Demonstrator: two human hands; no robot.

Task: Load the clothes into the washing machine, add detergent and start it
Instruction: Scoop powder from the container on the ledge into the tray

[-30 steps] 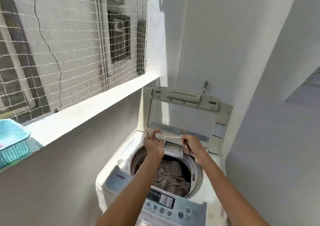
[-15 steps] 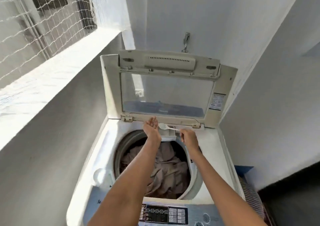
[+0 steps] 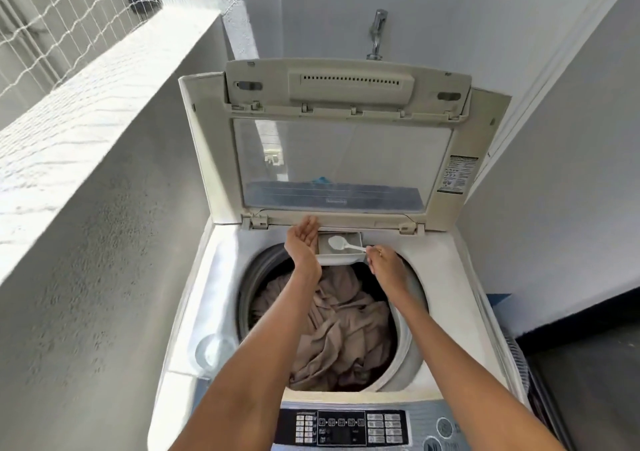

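White top-loading washing machine [image 3: 221, 277], lid [image 3: 343, 139] raised upright; beige clothes [image 3: 343, 329] heaped in the drum; small detergent drawer [image 3: 341, 255] open at the rear rim; white plastic spoon [image 3: 341, 244] over it.

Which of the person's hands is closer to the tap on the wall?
Left. The left hand sits open by the lid hinge, below the metal tap. The right hand, pinching the white plastic spoon, sits lower.
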